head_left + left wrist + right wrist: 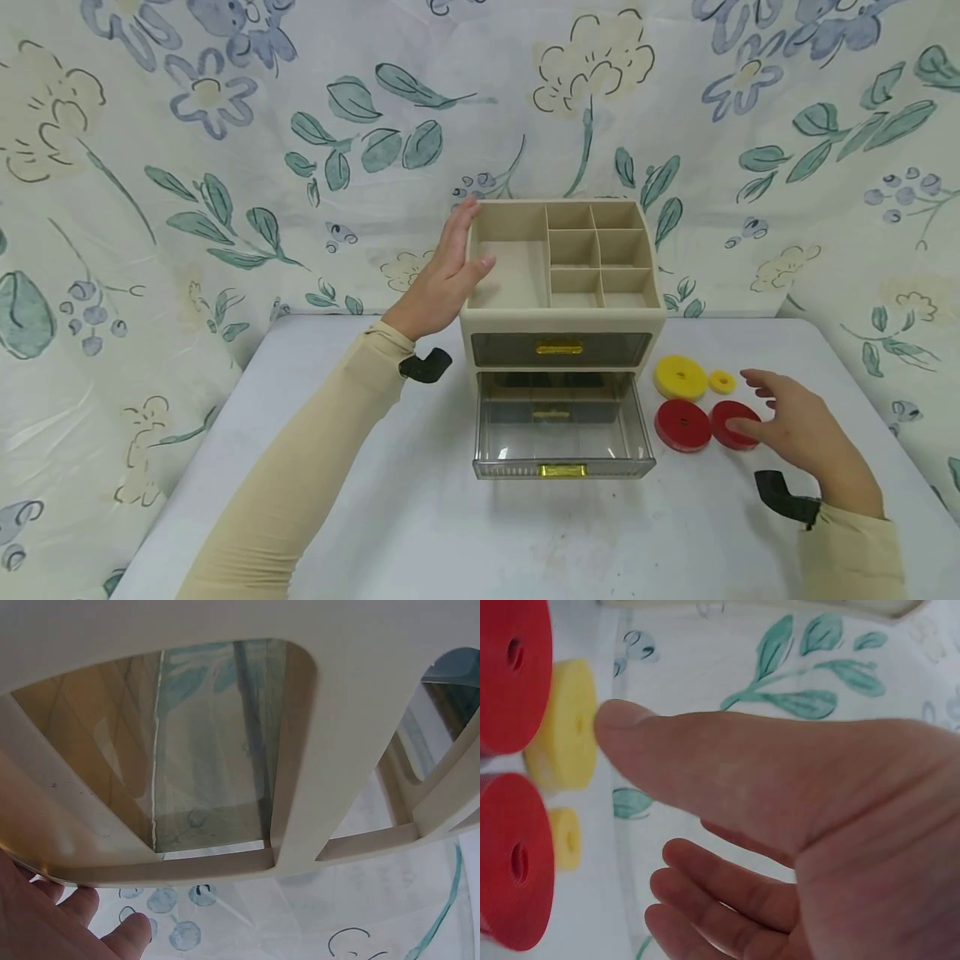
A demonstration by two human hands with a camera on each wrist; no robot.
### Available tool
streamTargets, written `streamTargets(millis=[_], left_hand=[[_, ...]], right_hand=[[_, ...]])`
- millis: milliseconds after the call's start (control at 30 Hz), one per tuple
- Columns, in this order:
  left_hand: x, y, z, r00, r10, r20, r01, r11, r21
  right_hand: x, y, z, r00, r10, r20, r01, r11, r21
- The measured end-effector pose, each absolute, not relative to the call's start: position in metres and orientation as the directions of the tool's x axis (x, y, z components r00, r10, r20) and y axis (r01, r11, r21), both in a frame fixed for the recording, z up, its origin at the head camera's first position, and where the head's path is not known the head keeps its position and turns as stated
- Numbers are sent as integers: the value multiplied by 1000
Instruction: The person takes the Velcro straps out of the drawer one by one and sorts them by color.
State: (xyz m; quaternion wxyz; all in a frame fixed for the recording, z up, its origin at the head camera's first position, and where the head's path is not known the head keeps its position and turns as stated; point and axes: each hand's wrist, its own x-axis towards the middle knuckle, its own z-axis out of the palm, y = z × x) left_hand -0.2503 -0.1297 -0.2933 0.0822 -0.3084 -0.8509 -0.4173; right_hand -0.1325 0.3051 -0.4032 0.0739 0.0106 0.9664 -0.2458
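A cream desktop drawer organizer (562,321) stands at the back of the table. My left hand (442,275) rests on its left side, fingers extended along the top rim and thumb over the large top compartment. Its clear lower drawer (562,469) is pulled out and looks empty; the smoky drawer (510,350) above is closed. Right of the organizer lie two red rolls (682,426) (724,423), a large yellow roll (680,378) and a small yellow roll (722,382). My right hand (806,429) hovers over the right red roll, thumb and fingers apart, holding nothing.
The white table (360,517) extends to both sides and in front of the organizer. Floral cloth (420,75) hangs close behind it and along both sides. Small divided compartments (600,254) fill the top's right half.
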Motion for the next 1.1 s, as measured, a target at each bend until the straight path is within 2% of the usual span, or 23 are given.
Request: streamTargets(millis=[467,833,1100], left_hand=[[-250,-130,-293,-800,453,392,588,466,661],[-251,-130,-293,-800,457,390,588,468,659],[-252,-130,-294,-799,457,391,589,461,663]], right_hand=[[-124,274,-383,-998,-26,-51,2,875,-484],[-110,253,-368,-991,-55,121,-107,873,-477],[-99,239,-359,-962,-103,252,-215,854,-474]])
